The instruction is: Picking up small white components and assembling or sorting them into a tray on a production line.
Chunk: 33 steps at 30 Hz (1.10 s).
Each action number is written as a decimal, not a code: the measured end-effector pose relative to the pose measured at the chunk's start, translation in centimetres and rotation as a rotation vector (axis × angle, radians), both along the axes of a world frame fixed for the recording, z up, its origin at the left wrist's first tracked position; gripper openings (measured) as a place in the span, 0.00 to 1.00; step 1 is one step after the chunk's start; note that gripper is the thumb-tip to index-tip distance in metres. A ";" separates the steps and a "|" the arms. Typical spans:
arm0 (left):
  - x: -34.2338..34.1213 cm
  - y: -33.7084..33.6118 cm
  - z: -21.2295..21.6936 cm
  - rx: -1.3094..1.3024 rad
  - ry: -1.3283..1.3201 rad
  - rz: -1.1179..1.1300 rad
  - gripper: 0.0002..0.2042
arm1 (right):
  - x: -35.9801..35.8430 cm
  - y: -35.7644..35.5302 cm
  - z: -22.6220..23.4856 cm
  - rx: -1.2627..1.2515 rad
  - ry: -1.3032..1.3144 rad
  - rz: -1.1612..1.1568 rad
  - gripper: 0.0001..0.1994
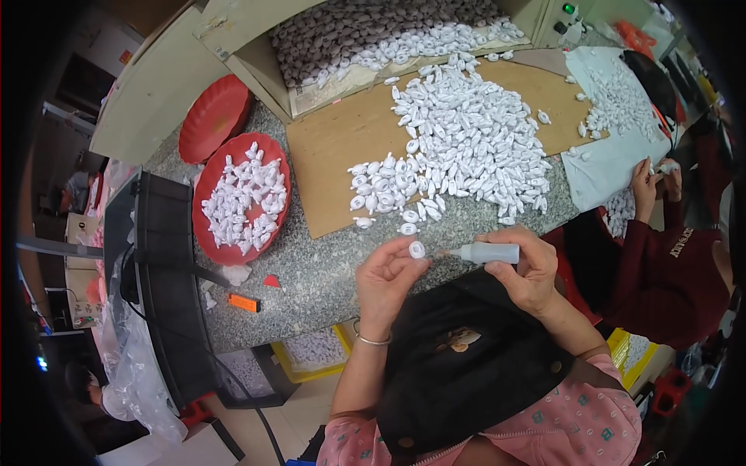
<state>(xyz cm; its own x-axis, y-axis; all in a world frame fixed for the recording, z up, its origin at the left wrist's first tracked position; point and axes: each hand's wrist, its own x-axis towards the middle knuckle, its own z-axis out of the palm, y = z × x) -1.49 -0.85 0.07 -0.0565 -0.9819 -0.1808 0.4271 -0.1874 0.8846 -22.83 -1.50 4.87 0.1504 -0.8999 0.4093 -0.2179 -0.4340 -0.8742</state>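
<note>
Near the front edge of the speckled grey stone tabletop (311,272), the left hand (385,281) pinches a small white round plastic piece (417,249) between thumb and fingertips, fingers closed on its rim. The right hand (528,268) wraps closed around a small translucent squeeze bottle (488,252), its nozzle pointing left, just beside the piece. The piece looks light, stiff and smooth, best held by its edges; the bottle seems soft-walled, so a gentle grip mid-body should suit. Farther off lies a heap of white pieces (458,147) on a brown board (342,155).
</note>
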 end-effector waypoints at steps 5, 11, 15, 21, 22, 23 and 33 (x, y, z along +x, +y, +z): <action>-0.1 0.3 0.0 -0.031 -0.068 0.007 0.16 | 0.2 -0.3 0.3 -0.097 0.108 -0.007 0.15; -0.2 0.4 0.1 -0.050 -0.081 0.024 0.16 | 0.4 -0.4 0.3 -0.137 0.128 0.003 0.14; -0.3 0.4 0.4 -0.056 -0.081 0.023 0.15 | 0.4 -0.5 0.3 -0.122 0.139 0.008 0.14; -0.2 0.5 0.5 -0.061 -0.092 0.007 0.15 | 0.5 -0.6 0.2 -0.128 0.151 0.012 0.15; -0.2 0.5 0.5 -0.052 -0.079 0.006 0.15 | 0.5 -0.6 0.3 -0.127 0.151 0.011 0.15; -0.2 0.5 0.5 -0.042 -0.067 0.006 0.15 | 0.6 -0.6 0.4 -0.133 0.153 0.015 0.15; -0.5 0.3 0.5 -0.053 -0.061 -0.001 0.14 | 0.6 -0.6 0.3 -0.120 0.155 0.031 0.14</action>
<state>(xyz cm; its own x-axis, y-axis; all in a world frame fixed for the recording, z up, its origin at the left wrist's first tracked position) -1.98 -0.51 0.59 -0.0482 -0.9901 -0.1316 0.3721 -0.1401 0.9176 -22.22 -2.12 5.15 0.2469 -0.8397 0.4837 -0.3302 -0.5421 -0.7727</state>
